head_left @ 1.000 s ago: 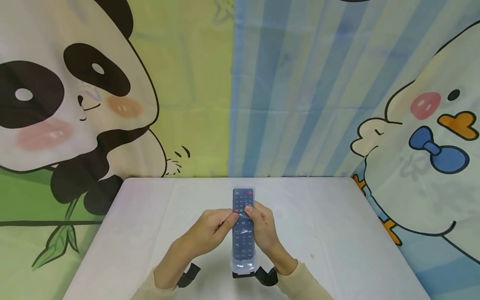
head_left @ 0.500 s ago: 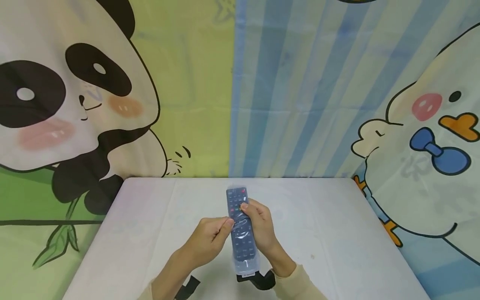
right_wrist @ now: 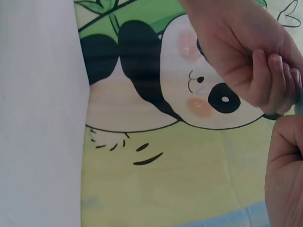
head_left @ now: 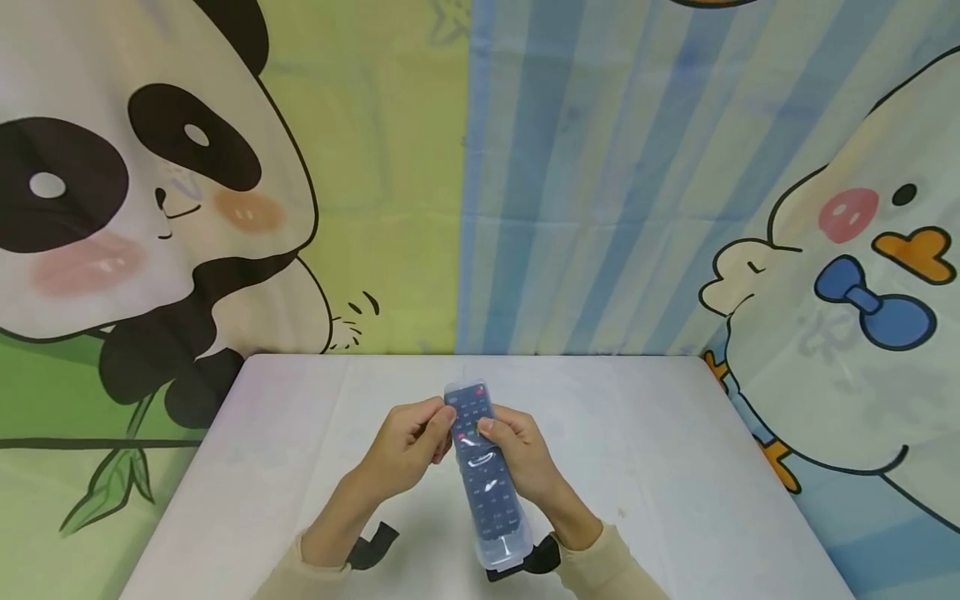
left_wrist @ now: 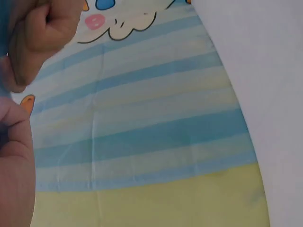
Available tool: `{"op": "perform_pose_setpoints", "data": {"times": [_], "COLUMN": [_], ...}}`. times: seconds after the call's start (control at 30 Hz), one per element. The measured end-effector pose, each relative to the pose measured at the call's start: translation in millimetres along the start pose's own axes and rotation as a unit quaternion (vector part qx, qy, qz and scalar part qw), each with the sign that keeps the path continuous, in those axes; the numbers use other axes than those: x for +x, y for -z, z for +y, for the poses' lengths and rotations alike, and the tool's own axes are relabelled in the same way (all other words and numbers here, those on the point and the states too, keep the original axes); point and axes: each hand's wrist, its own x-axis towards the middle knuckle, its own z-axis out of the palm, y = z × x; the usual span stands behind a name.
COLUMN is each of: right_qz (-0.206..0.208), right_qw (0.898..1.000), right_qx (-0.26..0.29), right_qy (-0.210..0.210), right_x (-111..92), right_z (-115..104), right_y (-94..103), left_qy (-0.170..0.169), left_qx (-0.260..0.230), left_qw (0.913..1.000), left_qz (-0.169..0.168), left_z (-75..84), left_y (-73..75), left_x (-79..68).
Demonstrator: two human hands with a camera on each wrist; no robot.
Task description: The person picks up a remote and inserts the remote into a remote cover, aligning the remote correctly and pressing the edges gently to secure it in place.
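Observation:
A dark blue-grey remote control [head_left: 486, 475] in a clear, shiny plastic cover is held up over the white table, its button side facing up and its top leaning left. Thumb and curled fingers of my left hand [head_left: 401, 446] pinch the cover's upper left edge. From the right side my right hand [head_left: 528, 458] grips the remote, thumb lying on the buttons. At the left edge of the left wrist view, both the left hand [left_wrist: 16, 165] and the right hand [left_wrist: 47, 33] show in part. The right wrist view catches the left hand's curled fingers [right_wrist: 272, 80] beside the right hand [right_wrist: 288, 175].
The white table [head_left: 637, 467] spreads out around both hands. Behind it hangs a cloth [head_left: 585, 183] printed with a panda and a white duck. Black straps, one of them the left strap [head_left: 373, 546], sit below the wrists.
The remote has tilted, its top swinging left and its lower end right. My left hand slid down the edge, then moved up to the upper left corner. The right hand keeps its grip.

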Motion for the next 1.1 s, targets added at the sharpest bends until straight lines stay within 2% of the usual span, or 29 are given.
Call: {"op": "perform_pose_setpoints", "data": {"times": [0.07, 0.13, 0.33, 0.43, 0.67, 0.8, 0.9, 1.0, 1.03, 1.1], "right_qz": [0.001, -0.002, -0.041, -0.043, 0.019, 0.035, 0.024, -0.030, -0.052, -0.094], "right_qw": [1.000, 1.000, 0.999, 0.999, 1.000, 0.999, 1.000, 0.999, 0.998, 0.994], "right_qx": [0.008, 0.005, -0.020, -0.021, 0.009, 0.015, 0.009, -0.020, -0.030, -0.046], "right_qy": [0.003, 0.004, 0.005, 0.012, 0.017, 0.014, 0.004, 0.004, 0.007, 0.016], "right_x": [-1, -1, 0, -1, -5, -8, -6, -3, -2, 0], "right_z": [0, 0, 1, 0, -6, -9, -11, -15, -16, -19], "right_y": [-1.0, -0.4, 3.6, 2.3, -5.6, -7.7, -3.5, 5.6, 8.4, 12.4], "left_qy": [-0.004, 0.002, 0.024, 0.004, -0.083, -0.103, -0.095, -0.076, -0.059, -0.016], "left_qx": [-0.035, -0.048, -0.009, -0.014, -0.032, -0.022, 0.011, 0.042, 0.038, -0.001], "left_qw": [0.9994, 0.9989, 0.9996, 0.9998, 0.9950, 0.9928, 0.9936, 0.9951, 0.9969, 0.9998], "left_qz": [-0.003, 0.001, 0.014, 0.013, 0.045, 0.058, 0.060, 0.047, 0.037, 0.007], "left_z": [-1.3, -1.4, -3.5, -4.6, -3.5, -2.2, -1.8, -0.6, 0.6, 3.4], "left_y": [-2.4, -3.5, -2.9, -5.3, -17.1, -25.4, -26.9, -21.9, -19.4, -14.7], "left_x": [-1.9, -3.1, -6.3, -5.8, -2.7, -6.2, -8.5, -8.6, -8.3, -7.3]}}
